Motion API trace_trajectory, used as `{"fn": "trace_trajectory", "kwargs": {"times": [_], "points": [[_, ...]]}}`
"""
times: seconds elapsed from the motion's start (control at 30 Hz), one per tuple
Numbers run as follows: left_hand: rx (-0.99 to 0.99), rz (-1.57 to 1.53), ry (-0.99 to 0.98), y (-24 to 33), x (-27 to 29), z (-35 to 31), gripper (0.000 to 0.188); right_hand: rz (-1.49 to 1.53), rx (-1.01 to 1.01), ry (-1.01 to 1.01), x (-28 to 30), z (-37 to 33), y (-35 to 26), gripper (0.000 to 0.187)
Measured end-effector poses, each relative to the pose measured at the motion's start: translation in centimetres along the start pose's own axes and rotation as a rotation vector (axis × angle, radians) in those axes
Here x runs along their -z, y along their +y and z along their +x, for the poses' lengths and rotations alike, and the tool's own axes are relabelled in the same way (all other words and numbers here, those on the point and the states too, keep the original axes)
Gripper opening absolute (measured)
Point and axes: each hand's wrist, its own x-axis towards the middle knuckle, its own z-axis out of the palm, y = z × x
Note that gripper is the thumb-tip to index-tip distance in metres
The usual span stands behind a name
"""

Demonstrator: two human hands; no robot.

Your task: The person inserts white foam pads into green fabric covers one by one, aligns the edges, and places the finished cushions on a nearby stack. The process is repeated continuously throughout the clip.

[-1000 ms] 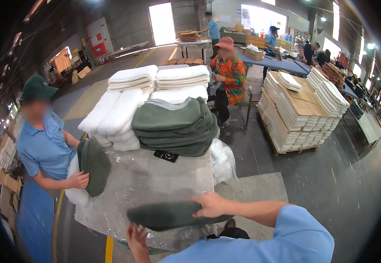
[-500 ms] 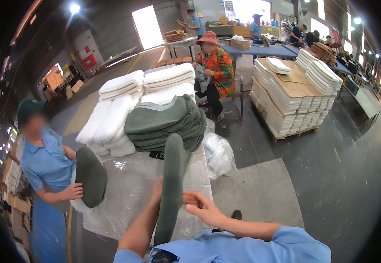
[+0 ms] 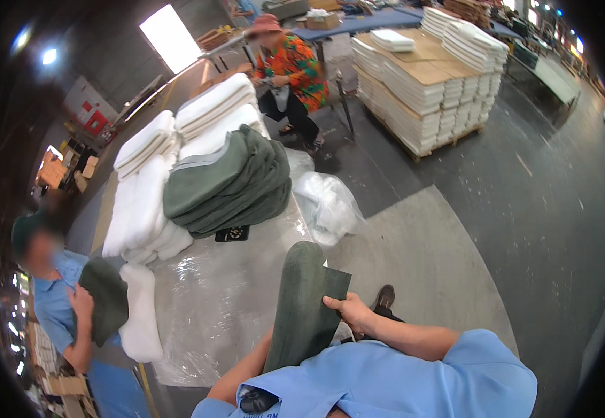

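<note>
My right hand (image 3: 350,310) pinches the open flap of a dark green cushion cover (image 3: 295,299), thumb on its near face. The cover stands upright against my front, and a small bit of white shows at the flap's top edge. My left hand is hidden behind the cover; only my left forearm (image 3: 250,359) shows. Further along the table lies a pile of green covers (image 3: 229,184), beside several white pads (image 3: 135,202) in stacks. A black flat item (image 3: 233,234) lies at the pile's near edge.
A co-worker (image 3: 62,279) at the left handles another green cover (image 3: 104,299) beside a white pad (image 3: 140,313). Plastic film covers the table (image 3: 212,299). A clear plastic bag (image 3: 327,202) hangs at its right side. Beyond are a seated person (image 3: 302,73) and a loaded pallet (image 3: 421,90).
The cover has turned and its flap has opened out to the right, with my right hand now gripping it. The co-worker's cover has moved away from the white pad. My view has shifted.
</note>
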Motion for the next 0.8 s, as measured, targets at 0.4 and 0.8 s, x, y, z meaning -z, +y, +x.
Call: {"fn": "trace_trajectory", "kwargs": {"times": [0.4,0.8], "points": [[-0.2,1.05,0.892,-4.6,2.6,4.2,0.038,-0.129,0.069,0.154,3.7,2.8,5.9,0.023],[0.153,0.824,0.468,-0.7,3.4,7.5,0.083,0.49,-0.049,0.401,7.1,11.0,4.9,0.025]]}}
